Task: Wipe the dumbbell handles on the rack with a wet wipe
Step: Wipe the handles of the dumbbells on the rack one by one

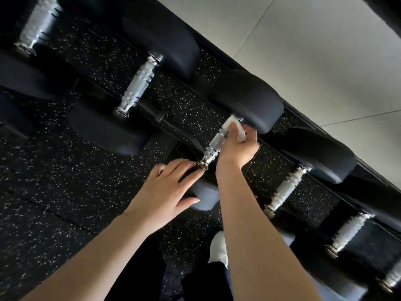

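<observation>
1. Dumbbell handle (213,144), knurled chrome, on the rack. It belongs to the dumbbell at the middle of the view. Its long axis runs diagonally, from the near black head (204,192) at lower left up to the far black head (249,101) at upper right.
2. Wet wipe (237,131), white, folded. It is pressed against the upper end of that handle, just beside the far head.
3. Right hand (236,148). It is curled around the handle and grasps the wipe against the metal. It sits directly on the task's thing and is the nearer of the two hands to it.
4. Left hand (171,187). Fingers are straight and spread, resting flat on the near head with the fingertips close to the lower collar of the handle. It grasps nothing and appears to steady the dumbbell.
5. Governing relation, as a judgement: the unwiped length of the handle lies down and to the left of the right hand, along the axis toward the left hand. The coming stroke likely calls for a slide that way.
6. Neighbouring dumbbells: one handle to the left (138,85), another at far upper left (36,25), and two to the right (286,187) (349,233). Whether these are already wiped cannot be told.
7. Rack rail (171,124), a dark bar under the handles.
8. Floor (54,181), black speckled rubber; pale tiles (314,51) beyond the rack.
9. White shoe (219,248), partly visible below the right forearm.
</observation>
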`<control>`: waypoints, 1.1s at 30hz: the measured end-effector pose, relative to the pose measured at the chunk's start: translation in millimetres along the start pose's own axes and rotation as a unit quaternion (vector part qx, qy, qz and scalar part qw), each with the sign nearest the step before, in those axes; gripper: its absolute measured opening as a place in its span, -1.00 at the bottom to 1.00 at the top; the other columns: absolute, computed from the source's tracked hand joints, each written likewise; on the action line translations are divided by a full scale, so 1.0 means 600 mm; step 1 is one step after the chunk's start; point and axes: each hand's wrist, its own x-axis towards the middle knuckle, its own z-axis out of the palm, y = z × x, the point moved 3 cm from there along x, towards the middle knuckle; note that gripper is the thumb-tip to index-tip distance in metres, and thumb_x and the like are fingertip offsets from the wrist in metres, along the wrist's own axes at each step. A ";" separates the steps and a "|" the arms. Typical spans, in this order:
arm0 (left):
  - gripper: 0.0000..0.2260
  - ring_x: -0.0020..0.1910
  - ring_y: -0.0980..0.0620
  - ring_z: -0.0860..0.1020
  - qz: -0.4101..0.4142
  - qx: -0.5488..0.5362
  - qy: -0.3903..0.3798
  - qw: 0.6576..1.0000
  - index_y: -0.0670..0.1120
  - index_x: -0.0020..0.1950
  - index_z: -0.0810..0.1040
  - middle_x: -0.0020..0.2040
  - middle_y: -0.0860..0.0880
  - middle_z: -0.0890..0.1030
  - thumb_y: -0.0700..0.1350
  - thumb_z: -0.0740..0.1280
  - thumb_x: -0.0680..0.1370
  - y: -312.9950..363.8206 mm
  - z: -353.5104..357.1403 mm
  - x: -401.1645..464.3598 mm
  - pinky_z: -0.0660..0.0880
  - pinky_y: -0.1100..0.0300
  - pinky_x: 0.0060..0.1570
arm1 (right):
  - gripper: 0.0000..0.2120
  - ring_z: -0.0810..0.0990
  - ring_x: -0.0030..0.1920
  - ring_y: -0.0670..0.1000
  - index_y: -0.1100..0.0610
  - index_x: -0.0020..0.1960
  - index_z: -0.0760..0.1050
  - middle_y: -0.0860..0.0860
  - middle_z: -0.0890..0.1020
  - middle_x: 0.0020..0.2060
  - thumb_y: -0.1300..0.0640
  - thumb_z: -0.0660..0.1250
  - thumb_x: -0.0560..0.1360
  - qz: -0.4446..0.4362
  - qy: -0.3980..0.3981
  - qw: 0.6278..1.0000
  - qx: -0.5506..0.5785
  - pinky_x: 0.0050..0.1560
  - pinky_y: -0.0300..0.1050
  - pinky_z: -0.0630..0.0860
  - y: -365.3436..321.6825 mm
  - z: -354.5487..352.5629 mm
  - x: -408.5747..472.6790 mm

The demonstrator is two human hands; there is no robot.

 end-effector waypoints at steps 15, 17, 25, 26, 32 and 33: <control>-0.49 0.34 -0.05 0.39 0.014 0.002 -0.006 1.000 0.00 0.41 0.37 0.33 -0.02 0.46 0.20 0.11 0.53 -0.013 0.005 0.002 0.42 -0.02 0.09 | -0.77 0.59 -0.11 0.01 -0.06 -0.26 0.46 0.07 0.63 -0.08 0.21 0.43 0.43 -0.027 0.051 0.998 0.029 -0.09 -0.16 0.52 0.007 0.000 0.015; -0.49 0.33 -0.05 0.40 0.016 0.006 -0.003 1.000 0.00 0.41 0.37 0.33 -0.02 0.46 0.20 0.11 0.53 -0.012 0.004 0.001 0.41 -0.02 0.08 | -0.72 0.60 -0.11 0.01 -0.10 -0.29 0.44 0.05 0.63 -0.08 0.22 0.43 0.42 -0.015 0.058 0.997 0.050 -0.03 -0.08 0.57 0.009 0.001 0.018; -0.49 0.34 -0.04 0.39 0.018 0.011 0.004 1.000 0.00 0.43 0.34 0.33 -0.03 0.45 0.21 0.10 0.54 -0.013 0.004 0.001 0.38 0.00 0.10 | -0.74 0.62 -0.19 0.03 -0.05 -0.34 0.42 0.07 0.64 -0.18 0.15 0.49 0.36 -0.003 0.046 0.996 0.070 -0.11 -0.07 0.59 0.004 0.010 0.029; -0.49 0.34 -0.04 0.38 0.018 0.010 0.007 1.000 0.00 0.43 0.34 0.33 -0.03 0.44 0.21 0.10 0.55 -0.013 0.004 0.000 0.36 0.01 0.10 | -0.74 0.62 -0.20 0.02 -0.03 -0.34 0.42 0.07 0.64 -0.19 0.15 0.50 0.35 0.002 0.040 0.997 0.067 -0.11 -0.06 0.60 0.002 0.010 0.030; -0.48 0.36 -0.03 0.35 0.015 0.010 0.001 1.000 0.00 0.43 0.35 0.35 -0.03 0.44 0.21 0.10 0.54 -0.011 0.004 -0.002 0.31 0.03 0.13 | -0.88 0.54 -0.32 -0.13 0.03 -0.24 0.55 -0.14 0.56 -0.36 0.18 0.49 0.35 -0.039 -0.121 0.986 -0.106 -0.18 -0.22 0.52 0.020 -0.025 0.002; -0.48 0.36 -0.02 0.34 0.014 0.008 -0.001 1.000 0.00 0.43 0.36 0.35 -0.03 0.44 0.21 0.10 0.54 -0.011 0.003 -0.002 0.32 0.02 0.13 | -0.90 0.52 -0.34 -0.15 0.05 -0.21 0.57 -0.14 0.55 -0.36 0.17 0.49 0.35 -0.045 -0.167 0.975 -0.140 -0.25 -0.30 0.48 0.031 -0.033 -0.009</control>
